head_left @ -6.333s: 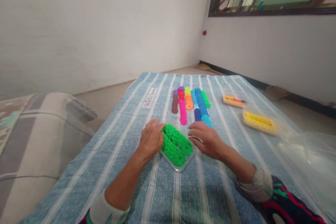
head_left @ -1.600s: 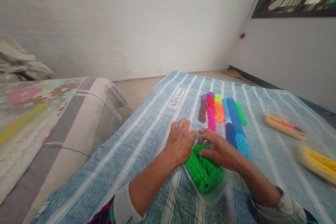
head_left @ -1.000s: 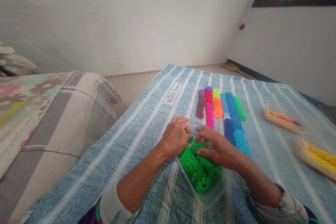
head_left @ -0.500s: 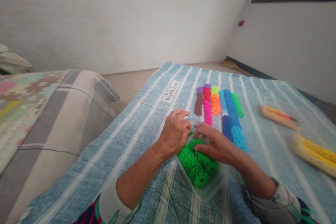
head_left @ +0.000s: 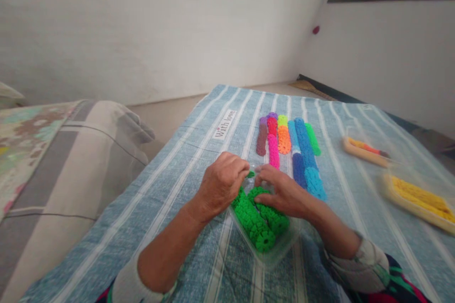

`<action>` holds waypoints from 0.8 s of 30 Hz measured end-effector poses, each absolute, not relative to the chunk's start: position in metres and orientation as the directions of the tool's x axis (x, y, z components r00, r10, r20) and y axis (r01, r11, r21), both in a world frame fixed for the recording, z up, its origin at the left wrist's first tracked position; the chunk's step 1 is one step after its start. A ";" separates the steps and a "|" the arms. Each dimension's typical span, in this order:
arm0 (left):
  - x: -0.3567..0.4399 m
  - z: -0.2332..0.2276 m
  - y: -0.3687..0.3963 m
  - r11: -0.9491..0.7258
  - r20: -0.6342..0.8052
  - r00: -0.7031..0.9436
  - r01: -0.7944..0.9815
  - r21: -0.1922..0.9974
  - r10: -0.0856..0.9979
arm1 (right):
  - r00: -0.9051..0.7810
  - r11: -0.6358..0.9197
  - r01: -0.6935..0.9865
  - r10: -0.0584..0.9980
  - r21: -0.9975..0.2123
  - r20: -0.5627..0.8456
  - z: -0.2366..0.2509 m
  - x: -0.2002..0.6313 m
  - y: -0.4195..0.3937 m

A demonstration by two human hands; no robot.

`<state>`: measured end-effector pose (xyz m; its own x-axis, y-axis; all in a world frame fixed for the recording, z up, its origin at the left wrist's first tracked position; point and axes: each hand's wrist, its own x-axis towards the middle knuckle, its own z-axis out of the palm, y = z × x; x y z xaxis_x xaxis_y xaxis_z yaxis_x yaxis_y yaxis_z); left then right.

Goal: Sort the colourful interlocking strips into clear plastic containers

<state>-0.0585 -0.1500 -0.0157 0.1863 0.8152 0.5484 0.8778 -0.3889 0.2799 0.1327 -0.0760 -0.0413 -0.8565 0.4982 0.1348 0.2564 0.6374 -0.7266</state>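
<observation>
Green plastic toothed discs [head_left: 256, 218], stacked in 2 rows, fill a clear plastic tray [head_left: 275, 256] on the striped blue blanket [head_left: 185, 180]; left hand [head_left: 222, 184] and right hand [head_left: 280, 194], fingers curled narrow, press their far ends; sorted coloured disc rows [head_left: 289, 144] lie beyond

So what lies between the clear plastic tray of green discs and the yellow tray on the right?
Head view: only bare blue striped blanket between clear tray and yellow tray.

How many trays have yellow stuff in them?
2. One yellow tray lies far right on the striped blanket; the other yellow tray sits nearer, at the right edge, partly cut off. More may be hidden.
</observation>
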 end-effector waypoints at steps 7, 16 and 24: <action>-0.059 -0.010 -0.150 -0.324 0.461 0.062 0.793 0.516 0.885 | -0.848 0.645 0.274 0.511 -0.714 0.137 -0.042 0.132 -0.076; -0.059 -0.011 -0.149 -0.209 0.300 -0.036 0.638 0.741 0.953 | -0.845 0.632 0.274 0.518 -0.725 0.132 -0.044 0.132 -0.075; -0.061 -0.012 -0.146 -0.248 0.232 0.110 0.637 0.730 0.966 | -0.851 0.648 0.265 0.506 -0.714 0.143 -0.044 0.131 -0.074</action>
